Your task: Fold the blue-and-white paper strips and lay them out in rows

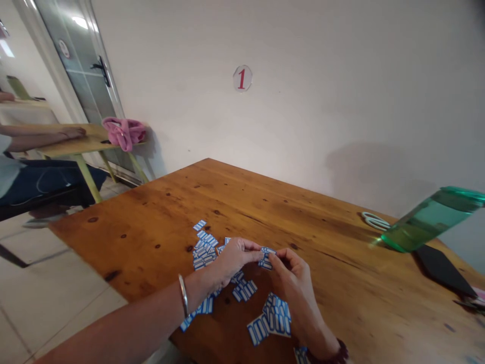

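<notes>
My left hand (240, 255) and my right hand (291, 270) pinch a small sheet of blue-bordered white labels (267, 258) between them, above the wooden table. Fingers and thumbs are closed at its left and right edges. Under and beyond my left hand lies a loose spread of similar label sheets (204, 253), partly hidden by the forearm. A few more label sheets (244, 290) lie just below the held one. Close to my right wrist is an overlapping pile of label sheets (276, 313), and another label sheet (302, 355) shows partly under that wrist.
On the table's (227, 194) right stand a green transparent bottle (428, 222), a white coiled cable (375, 221), a dark flat phone-like object (443, 270) and scissors (470, 305). At left, another person's arm (49, 136) rests on a second table (71, 146) near a pink cloth (125, 132).
</notes>
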Demonstrator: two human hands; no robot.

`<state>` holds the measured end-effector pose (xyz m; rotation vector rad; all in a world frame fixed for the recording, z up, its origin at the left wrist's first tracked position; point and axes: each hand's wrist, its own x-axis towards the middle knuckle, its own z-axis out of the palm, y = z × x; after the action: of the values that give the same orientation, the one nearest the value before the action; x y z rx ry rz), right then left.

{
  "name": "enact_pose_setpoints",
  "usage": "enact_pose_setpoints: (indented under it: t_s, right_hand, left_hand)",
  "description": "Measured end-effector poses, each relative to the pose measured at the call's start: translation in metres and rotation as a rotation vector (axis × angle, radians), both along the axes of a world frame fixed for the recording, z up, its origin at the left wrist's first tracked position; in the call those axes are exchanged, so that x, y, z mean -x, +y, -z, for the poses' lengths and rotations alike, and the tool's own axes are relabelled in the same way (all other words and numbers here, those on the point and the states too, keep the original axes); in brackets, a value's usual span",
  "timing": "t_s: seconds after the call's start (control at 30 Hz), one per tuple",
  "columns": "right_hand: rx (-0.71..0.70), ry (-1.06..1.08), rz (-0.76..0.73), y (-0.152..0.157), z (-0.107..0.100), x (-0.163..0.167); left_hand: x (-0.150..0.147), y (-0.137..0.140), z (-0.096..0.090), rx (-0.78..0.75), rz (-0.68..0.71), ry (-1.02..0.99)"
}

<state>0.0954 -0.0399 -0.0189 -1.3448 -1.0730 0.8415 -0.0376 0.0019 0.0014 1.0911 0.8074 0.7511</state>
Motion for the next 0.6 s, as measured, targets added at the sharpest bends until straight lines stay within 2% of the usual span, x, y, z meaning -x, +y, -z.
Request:
enact_pose_setpoints:
  t_s: [0.37, 0.47, 0.6]
  right_hand:
    - [-0.011, -0.038, 0.008, 0.001, 0.002, 0.000]
    - [0.013, 0.002, -0.011, 0.000, 0.002, 0.001]
    - [0.016, 0.094, -0.036, -0.001, 0.001, 0.002]
  left_hand:
    - [-0.001, 0.002, 0.006, -0.081, -0.044, 0.005]
    - [-0.001, 0.004, 0.008, -0.106, -0.080, 0.003]
    - [-0.001, 0.006, 0.012, -0.132, -0.058, -0.035]
